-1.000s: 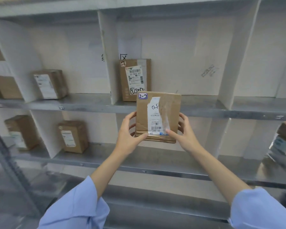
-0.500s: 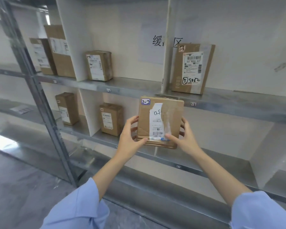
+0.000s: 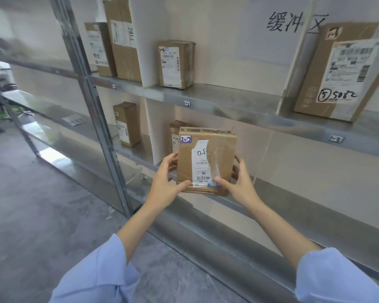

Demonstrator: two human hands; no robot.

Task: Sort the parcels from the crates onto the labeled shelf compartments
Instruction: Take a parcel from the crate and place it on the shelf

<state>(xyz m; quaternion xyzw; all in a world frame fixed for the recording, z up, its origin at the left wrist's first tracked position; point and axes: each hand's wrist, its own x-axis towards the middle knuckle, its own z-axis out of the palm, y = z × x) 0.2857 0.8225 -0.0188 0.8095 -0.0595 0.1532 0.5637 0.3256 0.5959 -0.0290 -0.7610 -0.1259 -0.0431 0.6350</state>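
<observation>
I hold a flat brown cardboard parcel point(image 3: 206, 160) upright in front of the metal shelf's lower row. It carries a small sticker marked 2-2 at its top left corner and a torn white shipping label. My left hand point(image 3: 165, 180) grips its left edge and my right hand point(image 3: 239, 182) grips its right edge, thumbs on the front. Directly behind the parcel, partly hidden, another brown parcel point(image 3: 174, 132) stands in the lower compartment. Small tags point(image 3: 186, 103) reading 1-2 and 1-3 sit on the upper shelf's front edge.
Other parcels stand on the shelves: one point(image 3: 176, 64) above tag 1-2, a large one point(image 3: 339, 71) at upper right, two point(image 3: 114, 44) at upper left, one point(image 3: 127, 123) lower left. White dividers point(image 3: 149, 127) split the compartments. A steel upright post point(image 3: 92, 99) rises at left; grey floor below.
The view has swung left and closer to the shelf, so the compartments to the left came into sight. Both hands kept the same grip on the parcel, now in front of the lower-row parcel.
</observation>
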